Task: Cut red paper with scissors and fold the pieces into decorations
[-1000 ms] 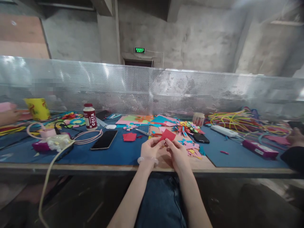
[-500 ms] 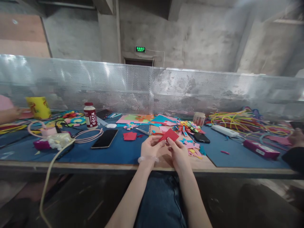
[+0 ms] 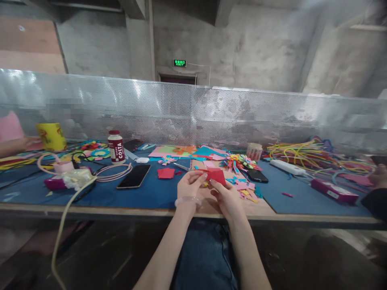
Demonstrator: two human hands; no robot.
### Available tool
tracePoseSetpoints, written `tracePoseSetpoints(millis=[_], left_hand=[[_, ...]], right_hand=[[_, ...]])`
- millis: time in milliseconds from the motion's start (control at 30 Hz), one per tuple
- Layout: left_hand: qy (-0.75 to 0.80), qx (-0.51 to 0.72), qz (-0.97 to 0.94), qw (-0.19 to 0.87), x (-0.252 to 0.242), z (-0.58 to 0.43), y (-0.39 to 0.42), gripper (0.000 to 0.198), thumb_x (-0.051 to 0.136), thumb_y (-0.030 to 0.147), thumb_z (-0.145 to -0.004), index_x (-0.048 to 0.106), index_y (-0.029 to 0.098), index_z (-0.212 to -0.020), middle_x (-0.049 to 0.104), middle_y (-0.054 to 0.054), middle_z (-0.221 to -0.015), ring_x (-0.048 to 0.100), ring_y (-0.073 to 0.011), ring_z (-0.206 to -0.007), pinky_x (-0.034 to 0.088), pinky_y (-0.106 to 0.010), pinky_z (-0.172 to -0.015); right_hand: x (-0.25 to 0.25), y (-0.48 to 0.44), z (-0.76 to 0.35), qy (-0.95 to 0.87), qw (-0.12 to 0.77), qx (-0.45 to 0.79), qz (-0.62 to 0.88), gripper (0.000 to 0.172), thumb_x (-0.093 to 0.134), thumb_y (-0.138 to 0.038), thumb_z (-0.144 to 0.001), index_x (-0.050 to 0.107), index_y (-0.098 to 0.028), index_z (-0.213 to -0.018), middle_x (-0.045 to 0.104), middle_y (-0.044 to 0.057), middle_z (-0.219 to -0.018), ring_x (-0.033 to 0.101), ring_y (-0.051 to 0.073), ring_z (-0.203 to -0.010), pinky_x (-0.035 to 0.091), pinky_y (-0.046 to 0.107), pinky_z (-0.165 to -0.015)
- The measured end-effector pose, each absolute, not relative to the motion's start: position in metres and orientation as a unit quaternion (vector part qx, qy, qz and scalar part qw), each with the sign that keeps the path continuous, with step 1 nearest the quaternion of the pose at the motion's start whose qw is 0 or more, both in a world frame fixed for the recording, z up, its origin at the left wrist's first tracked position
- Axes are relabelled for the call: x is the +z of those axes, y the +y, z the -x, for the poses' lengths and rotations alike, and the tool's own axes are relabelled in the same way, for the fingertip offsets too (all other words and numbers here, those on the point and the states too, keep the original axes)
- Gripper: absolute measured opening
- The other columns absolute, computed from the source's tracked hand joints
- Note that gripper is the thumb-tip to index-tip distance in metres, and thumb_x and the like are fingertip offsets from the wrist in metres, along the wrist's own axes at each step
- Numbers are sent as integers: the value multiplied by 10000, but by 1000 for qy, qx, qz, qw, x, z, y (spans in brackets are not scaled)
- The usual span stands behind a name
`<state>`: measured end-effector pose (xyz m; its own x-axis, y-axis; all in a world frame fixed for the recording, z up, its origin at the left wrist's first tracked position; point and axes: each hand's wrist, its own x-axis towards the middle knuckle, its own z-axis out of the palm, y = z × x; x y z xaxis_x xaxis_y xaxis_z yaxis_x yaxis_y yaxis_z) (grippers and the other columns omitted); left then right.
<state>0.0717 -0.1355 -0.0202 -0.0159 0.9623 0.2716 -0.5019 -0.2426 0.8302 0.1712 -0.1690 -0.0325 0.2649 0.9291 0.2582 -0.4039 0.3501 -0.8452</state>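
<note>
Above the front of the table I hold a small piece of red paper (image 3: 217, 175) between both hands. My left hand (image 3: 190, 186), with a pale bracelet at the wrist, pinches its left side. Thumb and fingers of my right hand (image 3: 225, 196) close on its lower right part. Some of the paper is hidden behind my fingers. To the left lies a stack of red paper pieces (image 3: 166, 173) on the blue mat. Just beyond my hands are scissors (image 3: 181, 166), partly covered. Pink and blue paper scraps (image 3: 243, 186) lie right of my right hand.
A black phone (image 3: 134, 176), a Costa bottle (image 3: 115, 148) and a pink cable (image 3: 113, 172) are on the left. Further right stand a second phone (image 3: 256, 175), pipe cleaners (image 3: 298, 155) and a purple box (image 3: 333, 191). Other people's hands show at both edges.
The red paper has tilted and shifted slightly in my fingers, and my right hand has moved a little lower on it. At the far left, another person's pink sheet has risen.
</note>
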Motion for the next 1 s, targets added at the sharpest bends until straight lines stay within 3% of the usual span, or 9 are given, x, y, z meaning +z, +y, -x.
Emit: tracePoseSetpoints(millis=[1000], left_hand=[[247,671,-397,575,-24,-75,-133,297,759,281,-472,658,108,-692,641,-42,-593,593,-124,-543,483,-231,-545]], right_hand=[[-30,-170,-170,-377,735,439,354,198,719,-324,-552,655,-182,-674,624,10,-669,502,103,-557,356,225,-503]])
